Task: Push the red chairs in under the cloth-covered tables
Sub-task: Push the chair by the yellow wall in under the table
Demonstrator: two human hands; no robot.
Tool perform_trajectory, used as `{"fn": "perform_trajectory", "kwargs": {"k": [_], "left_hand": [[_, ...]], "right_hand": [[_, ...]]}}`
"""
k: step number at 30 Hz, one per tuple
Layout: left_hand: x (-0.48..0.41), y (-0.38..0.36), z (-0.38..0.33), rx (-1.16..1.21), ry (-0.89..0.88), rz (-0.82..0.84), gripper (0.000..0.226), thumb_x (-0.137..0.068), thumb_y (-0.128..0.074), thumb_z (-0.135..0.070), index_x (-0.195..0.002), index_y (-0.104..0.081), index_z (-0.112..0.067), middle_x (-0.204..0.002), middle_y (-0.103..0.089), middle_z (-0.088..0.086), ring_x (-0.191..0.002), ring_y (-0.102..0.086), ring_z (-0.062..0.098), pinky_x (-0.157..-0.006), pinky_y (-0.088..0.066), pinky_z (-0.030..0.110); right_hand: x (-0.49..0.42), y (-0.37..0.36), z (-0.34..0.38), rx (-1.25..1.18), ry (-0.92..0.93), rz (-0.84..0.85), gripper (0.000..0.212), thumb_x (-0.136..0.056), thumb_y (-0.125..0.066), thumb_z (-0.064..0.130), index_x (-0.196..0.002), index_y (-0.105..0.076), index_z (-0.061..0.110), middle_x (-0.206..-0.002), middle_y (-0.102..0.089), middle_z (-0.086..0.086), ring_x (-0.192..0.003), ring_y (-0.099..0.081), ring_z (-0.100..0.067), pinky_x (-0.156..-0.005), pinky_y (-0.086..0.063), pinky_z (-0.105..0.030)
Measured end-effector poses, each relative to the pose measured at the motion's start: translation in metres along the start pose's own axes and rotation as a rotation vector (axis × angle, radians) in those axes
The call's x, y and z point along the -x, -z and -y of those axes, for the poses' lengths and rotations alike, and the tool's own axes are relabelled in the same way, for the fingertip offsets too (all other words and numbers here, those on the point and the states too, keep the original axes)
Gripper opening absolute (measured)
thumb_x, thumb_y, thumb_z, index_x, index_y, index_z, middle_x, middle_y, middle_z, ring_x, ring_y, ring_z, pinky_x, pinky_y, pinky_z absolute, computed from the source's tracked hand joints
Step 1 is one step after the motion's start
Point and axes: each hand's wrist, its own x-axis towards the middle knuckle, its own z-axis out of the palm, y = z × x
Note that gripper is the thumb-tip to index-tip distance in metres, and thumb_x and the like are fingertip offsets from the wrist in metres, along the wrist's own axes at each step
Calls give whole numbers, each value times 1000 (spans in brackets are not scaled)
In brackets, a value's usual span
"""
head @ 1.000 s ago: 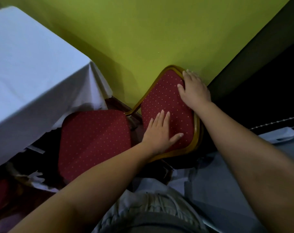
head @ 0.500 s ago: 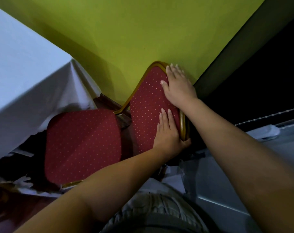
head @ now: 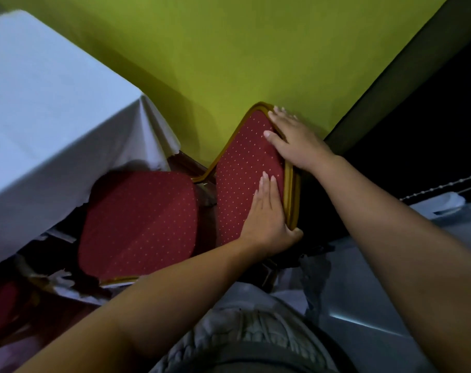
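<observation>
I am gripping the backrest of the red chair (head: 140, 219) with my left hand (head: 266, 219) and right hand (head: 296, 141), pushing evenly so its seat, at the near edge of the cloth-covered desk (head: 40, 117), goes under straight.

Red padded gilt-framed chair (head: 137, 224) beside white cloth-covered table (head: 40, 117).
The seat is set left of the fingers of the left hand (head: 266, 219), its far edge at the table's hanging cloth; the backrest top is held by the right hand (head: 296, 138), the yellow-green wall (head: 229, 49) lying just beyond its fingertips.
</observation>
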Motion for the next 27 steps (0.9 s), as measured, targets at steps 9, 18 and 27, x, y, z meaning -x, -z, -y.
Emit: {"fn": "perform_trajectory", "kwargs": {"k": [9, 18, 27], "left_hand": [[58, 29, 51, -157, -110, -19, 111, -79, -50, -53, -149, 20, -3, -157, 28, 15, -145, 27, 20, -121, 8, 37], [117, 59, 97, -313, -247, -71, 103, -81, -39, -59, -152, 6, 0, -161, 10, 17, -149, 14, 20, -122, 2, 39], [178, 83, 138, -428, -272, -116, 93, -90, -44, -56, -154, -2, -5, -162, 5, 11, -150, 5, 20, -122, -4, 44]], "right_hand": [[11, -26, 43, -13, 72, -14, 63, -101, -28, 53, -155, -16, 21, -163, -4, 2, -150, 0, -18, -117, -8, -48], [42, -56, 90, -34, 197, -125, 63, -101, -30, 49, -153, -25, 13, -162, -15, -3, -150, -2, -19, -118, -6, -41], [65, -84, 134, -25, 385, -212, 73, -93, -23, 57, -149, -33, 10, -157, -30, -5, -149, -12, -21, -115, -1, -28]]}}
